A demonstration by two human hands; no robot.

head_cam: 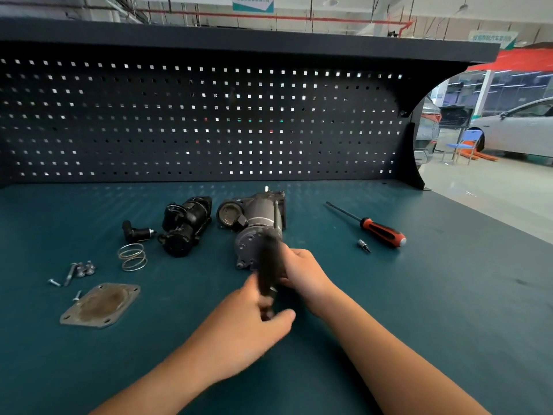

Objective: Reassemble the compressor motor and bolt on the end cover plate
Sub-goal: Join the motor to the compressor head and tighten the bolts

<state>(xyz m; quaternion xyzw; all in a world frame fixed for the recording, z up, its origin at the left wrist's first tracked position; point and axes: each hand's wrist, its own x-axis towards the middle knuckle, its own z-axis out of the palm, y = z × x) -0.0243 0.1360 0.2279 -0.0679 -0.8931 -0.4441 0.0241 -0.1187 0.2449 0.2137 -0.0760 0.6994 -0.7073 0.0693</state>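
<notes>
Your right hand (pixel 302 274) curls round a dark, blurred tool (pixel 270 265) while your left hand (pixel 254 322) pinches its lower end, probably readying it beside the grey compressor (pixel 254 223). The black motor (pixel 185 229) lies just left of that. The cover plate (pixel 100 305) and bolts (pixel 80 269) are parked far left for later.

Nothing here can be read for certain. A white-and-teal sign (pixel 253 3) hanging high behind the bench's back edge carries a line of Chinese characters, too blurred to make out. A pale green sign (pixel 492 38) beyond the bench's right end is just as blurred.
</notes>
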